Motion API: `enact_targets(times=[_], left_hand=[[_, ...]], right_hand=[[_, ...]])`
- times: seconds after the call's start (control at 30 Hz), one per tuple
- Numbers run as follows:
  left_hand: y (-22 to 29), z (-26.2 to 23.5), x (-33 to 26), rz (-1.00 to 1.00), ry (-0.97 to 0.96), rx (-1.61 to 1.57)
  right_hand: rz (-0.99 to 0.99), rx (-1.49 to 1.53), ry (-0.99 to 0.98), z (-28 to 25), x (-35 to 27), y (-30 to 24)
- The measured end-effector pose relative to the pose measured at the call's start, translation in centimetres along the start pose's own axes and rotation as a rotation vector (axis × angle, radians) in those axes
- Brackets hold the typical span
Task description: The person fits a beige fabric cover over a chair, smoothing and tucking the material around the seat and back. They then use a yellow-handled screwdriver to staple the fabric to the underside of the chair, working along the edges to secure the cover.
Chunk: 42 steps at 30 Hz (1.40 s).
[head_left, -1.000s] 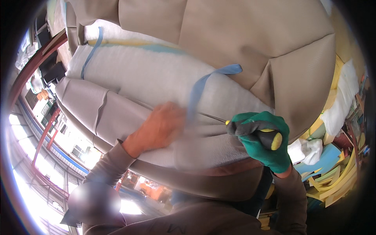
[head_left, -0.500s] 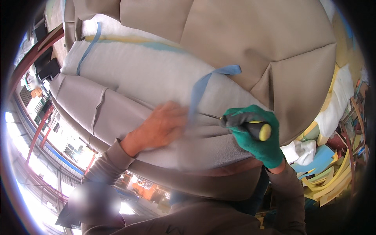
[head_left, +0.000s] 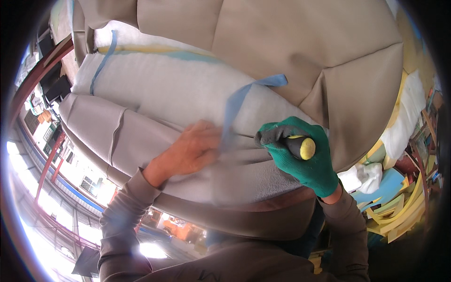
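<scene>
Screwdriver [head_left: 296, 143] nearer blue strap [head_left: 235, 105]

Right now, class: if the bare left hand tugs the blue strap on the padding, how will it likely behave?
The blue strap probably behaves floppy: it bends and folds over the white padding. It looks thin and flat, so likely light. Being fabric-like, it should grip rather than slip under the left hand.
</scene>
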<state>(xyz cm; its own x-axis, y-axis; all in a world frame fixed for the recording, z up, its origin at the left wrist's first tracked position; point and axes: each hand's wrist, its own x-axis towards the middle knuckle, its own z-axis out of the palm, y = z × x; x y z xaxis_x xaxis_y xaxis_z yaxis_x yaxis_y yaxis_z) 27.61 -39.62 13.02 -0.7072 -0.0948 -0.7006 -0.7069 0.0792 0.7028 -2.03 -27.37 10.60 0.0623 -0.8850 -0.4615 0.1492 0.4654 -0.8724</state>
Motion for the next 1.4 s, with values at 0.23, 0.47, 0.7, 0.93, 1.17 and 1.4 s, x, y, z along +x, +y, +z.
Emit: enact_targets(times=[0.23,0.47,0.7,0.93,1.17,1.4], left_hand=[[0.5,0.2,0.4,0.121,0.076,0.109],[-0.3,0.0,-0.2,-0.041,-0.064,0.097],[-1.5,0.2,0.2,0.009,0.032,-0.1],[0.5,1.1,-0.3,-0.01,0.085,0.177],[1.1,1.3,-0.1,-0.059,0.115,0.195],[1.2,0.9,0.1,-0.065,0.075,0.188]], right_hand=[[0.116,0.19,0.028,3.4,2.3,1.9],[0.111,0.065,-0.081,7.9,3.5,5.5],[0.33,0.23,0.002,4.2,3.7,4.1],[0.282,0.379,0.194,-0.3,1.3,-1.9],[0.247,0.29,0.109,-1.2,-1.0,-0.5],[0.289,0.397,0.155,-2.2,-1.8,-1.4]])
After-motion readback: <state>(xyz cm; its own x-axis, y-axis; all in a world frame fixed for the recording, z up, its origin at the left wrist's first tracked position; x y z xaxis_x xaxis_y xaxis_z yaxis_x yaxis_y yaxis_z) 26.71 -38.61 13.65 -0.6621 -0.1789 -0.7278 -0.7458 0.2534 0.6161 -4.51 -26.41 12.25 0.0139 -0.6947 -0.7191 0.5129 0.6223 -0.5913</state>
